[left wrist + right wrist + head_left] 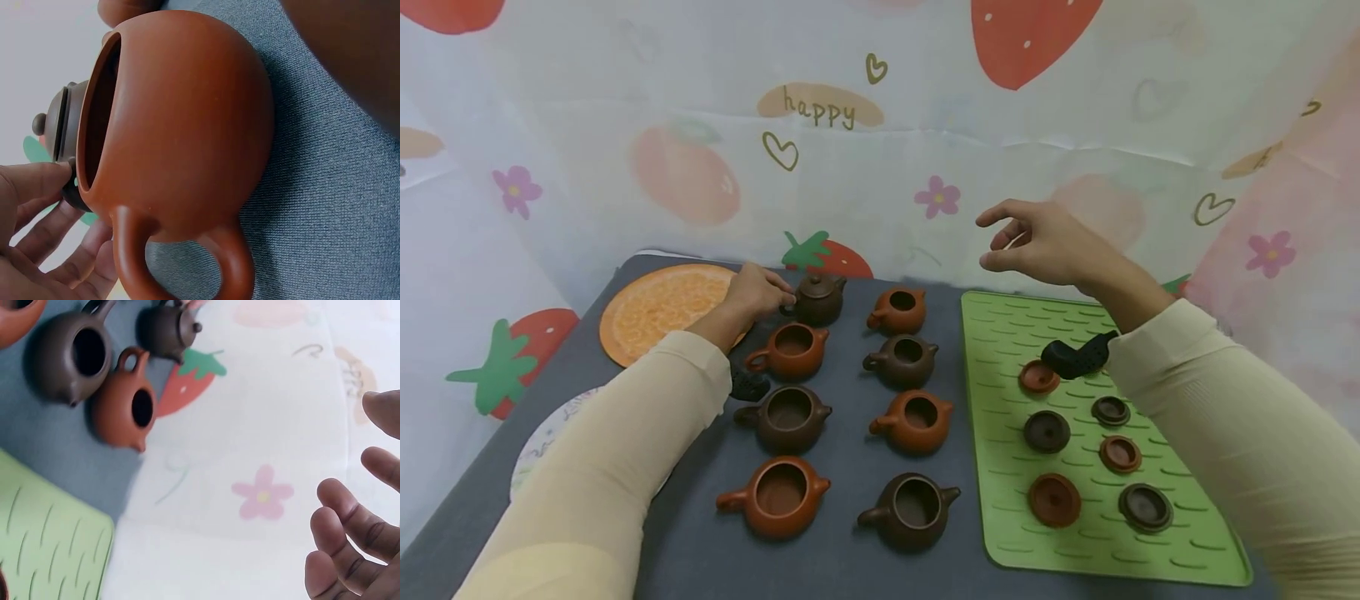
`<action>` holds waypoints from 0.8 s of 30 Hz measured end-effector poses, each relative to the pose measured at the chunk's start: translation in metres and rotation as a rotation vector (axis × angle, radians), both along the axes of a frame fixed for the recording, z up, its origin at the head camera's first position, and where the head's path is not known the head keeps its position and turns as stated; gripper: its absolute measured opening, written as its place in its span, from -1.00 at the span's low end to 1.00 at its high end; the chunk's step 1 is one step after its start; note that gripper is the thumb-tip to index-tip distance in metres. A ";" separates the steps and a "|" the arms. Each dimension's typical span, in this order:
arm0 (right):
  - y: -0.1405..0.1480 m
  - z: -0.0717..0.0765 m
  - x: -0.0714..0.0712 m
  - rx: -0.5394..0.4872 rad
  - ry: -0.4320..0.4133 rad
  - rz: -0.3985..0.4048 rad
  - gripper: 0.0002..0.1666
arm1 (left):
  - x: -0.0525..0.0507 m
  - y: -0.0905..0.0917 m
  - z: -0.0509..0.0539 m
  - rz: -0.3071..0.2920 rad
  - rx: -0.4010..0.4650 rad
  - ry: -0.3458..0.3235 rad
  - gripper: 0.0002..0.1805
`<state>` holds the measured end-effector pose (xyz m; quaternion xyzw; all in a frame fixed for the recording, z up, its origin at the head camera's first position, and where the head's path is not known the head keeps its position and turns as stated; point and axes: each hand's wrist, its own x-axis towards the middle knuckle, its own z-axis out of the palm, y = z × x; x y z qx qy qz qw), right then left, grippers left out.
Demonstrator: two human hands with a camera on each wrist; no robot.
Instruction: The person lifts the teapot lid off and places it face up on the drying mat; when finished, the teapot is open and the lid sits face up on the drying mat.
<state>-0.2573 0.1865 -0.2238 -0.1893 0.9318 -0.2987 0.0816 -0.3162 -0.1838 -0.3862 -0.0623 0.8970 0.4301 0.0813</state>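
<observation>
At the back left of the table, my left hand (754, 292) pinches the handle of a dark brown teapot (818, 303) with its lid on. In the left wrist view the thumb and fingers meet at that handle, partly hidden behind an open reddish-brown teapot (187, 125). Raised in the air above the far end of a green mat (1000, 533), my right hand (1048, 246) holds nothing, its fingers loosely bent and spread apart. Several lidless teapots, reddish-brown like this one (782, 498) or dark brown like this one (912, 510), stand in two columns.
Several loose lids, among them a reddish-brown lid (1055, 500) and a dark lid (1146, 507), lie on the green mat at the right. An orange round mat (655, 308) and a pale patterned round mat (542, 450) lie at the left. A printed curtain (865, 192) hangs behind the table.
</observation>
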 end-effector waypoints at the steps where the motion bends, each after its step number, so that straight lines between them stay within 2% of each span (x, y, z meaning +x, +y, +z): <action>1: -0.003 0.000 -0.001 -0.011 -0.005 0.004 -0.43 | -0.001 0.000 0.000 0.002 0.007 -0.002 -0.78; 7: -0.028 -0.007 -0.010 -0.120 -0.023 0.058 -0.47 | -0.002 0.000 -0.004 0.015 0.015 -0.007 -0.81; 13: -0.055 -0.023 -0.017 -0.202 -0.041 0.109 -0.48 | 0.001 -0.001 -0.005 0.026 0.031 -0.014 -0.79; 17: -0.070 -0.037 -0.024 -0.238 -0.046 0.103 -0.50 | 0.004 -0.001 -0.004 0.031 0.039 -0.004 -0.78; 24: -0.089 -0.064 -0.041 -0.307 -0.063 0.068 -0.54 | 0.003 0.000 -0.002 0.029 0.019 0.016 -0.79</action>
